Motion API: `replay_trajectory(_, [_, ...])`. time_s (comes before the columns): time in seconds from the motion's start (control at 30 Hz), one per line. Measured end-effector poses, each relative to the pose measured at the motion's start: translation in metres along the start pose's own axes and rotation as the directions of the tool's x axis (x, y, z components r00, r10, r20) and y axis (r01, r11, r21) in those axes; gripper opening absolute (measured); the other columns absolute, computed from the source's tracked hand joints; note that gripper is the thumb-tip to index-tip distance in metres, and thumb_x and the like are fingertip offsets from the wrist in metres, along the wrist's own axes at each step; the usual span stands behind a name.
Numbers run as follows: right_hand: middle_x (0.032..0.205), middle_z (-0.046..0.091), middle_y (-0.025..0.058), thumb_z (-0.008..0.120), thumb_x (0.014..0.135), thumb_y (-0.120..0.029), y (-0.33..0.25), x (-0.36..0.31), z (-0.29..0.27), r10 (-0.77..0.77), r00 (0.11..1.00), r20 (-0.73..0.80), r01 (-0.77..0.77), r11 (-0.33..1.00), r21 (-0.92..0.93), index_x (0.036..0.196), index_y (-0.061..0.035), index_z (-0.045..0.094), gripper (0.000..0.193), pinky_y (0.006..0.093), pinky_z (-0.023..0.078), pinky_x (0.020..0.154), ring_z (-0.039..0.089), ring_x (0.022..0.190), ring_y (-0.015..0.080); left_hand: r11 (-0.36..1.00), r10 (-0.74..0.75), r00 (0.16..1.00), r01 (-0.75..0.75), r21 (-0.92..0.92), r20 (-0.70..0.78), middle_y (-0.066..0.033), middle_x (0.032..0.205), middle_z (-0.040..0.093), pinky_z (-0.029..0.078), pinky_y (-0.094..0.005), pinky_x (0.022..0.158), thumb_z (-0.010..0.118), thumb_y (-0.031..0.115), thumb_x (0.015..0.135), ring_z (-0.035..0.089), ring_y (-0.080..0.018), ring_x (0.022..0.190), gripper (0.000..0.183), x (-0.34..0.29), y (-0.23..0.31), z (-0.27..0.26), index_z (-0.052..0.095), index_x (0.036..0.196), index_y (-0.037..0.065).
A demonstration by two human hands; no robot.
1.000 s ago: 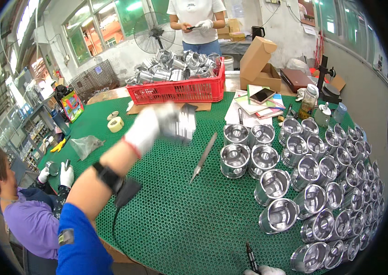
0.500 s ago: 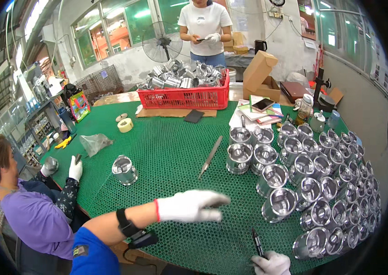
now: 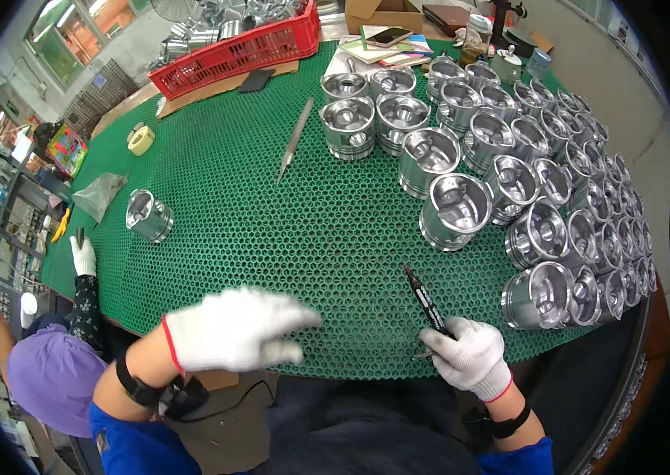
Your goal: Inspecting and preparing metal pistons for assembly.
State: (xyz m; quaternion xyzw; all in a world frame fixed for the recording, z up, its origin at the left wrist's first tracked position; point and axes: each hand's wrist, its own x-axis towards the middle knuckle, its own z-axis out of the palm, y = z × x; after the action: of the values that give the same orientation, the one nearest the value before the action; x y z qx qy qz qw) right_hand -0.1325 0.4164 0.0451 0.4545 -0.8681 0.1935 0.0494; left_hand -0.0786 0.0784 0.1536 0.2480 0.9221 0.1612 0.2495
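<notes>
My right hand (image 3: 473,358), in a white glove, grips a black marker pen (image 3: 425,299) near the front edge of the table, its dark tip pointing up and away to the left. My left hand (image 3: 240,328), also gloved and slightly blurred, hovers above the green mat with fingers stretched out and nothing in them. Rows of shiny metal pistons stand hollow end up on the right; the closest to my right hand are one piston (image 3: 539,294) and another piston (image 3: 455,212). A single piston (image 3: 150,215) stands apart on the left.
Green honeycomb matting (image 3: 224,237) covers the table. A red crate (image 3: 240,49) full of metal parts stands at the far side. A flat metal file (image 3: 295,141), a tape roll (image 3: 141,141) and a plastic bag (image 3: 100,195) lie around. A co-worker's gloved hand (image 3: 83,255) rests at the left edge.
My view has tilted down and shifted right, so the standing person has left the picture. My right hand shows fully now, still with the marker pen. My left hand stays empty over the mat.
</notes>
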Motion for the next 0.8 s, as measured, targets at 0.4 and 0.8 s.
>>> replay_trajectory(0.4, [0.075, 0.056, 0.0037, 0.071, 0.068, -0.022, -0.001, -0.006, -0.003, 0.002, 0.999, 0.041, -0.005, 0.999, 0.050, 0.105, -0.0226, 0.066, 0.038, 0.0341, 0.048, 0.047, 0.059, 0.055, 0.0213, 0.574, 0.217, 0.773, 0.394, 0.718, -0.597, -0.0110, 0.111, 0.061, 0.041, -0.0430, 0.102, 0.053, 0.009, 0.084, 0.058, -0.0299, 0.109, 0.025, 0.167, -0.116, -0.079, 0.057, 0.108, 0.010])
replay_trajectory(0.8, [0.076, 0.061, 0.0096, 0.070, 0.064, -0.007, -0.004, 0.004, 0.005, 0.009, 0.996, -0.090, -0.006, 0.999, 0.032, 0.099, -0.0150, 0.071, 0.035, 0.0357, 0.049, 0.051, 0.060, 0.058, 0.0266, 0.787, 0.394, 0.805, -0.046, 0.615, -0.444, -0.0025, 0.080, 0.056, 0.053, -0.0432, 0.088, 0.063, 0.018, 0.064, 0.059, -0.0233, 0.083, 0.022, -0.010, 0.002, 0.030, 0.058, 0.083, 0.009])
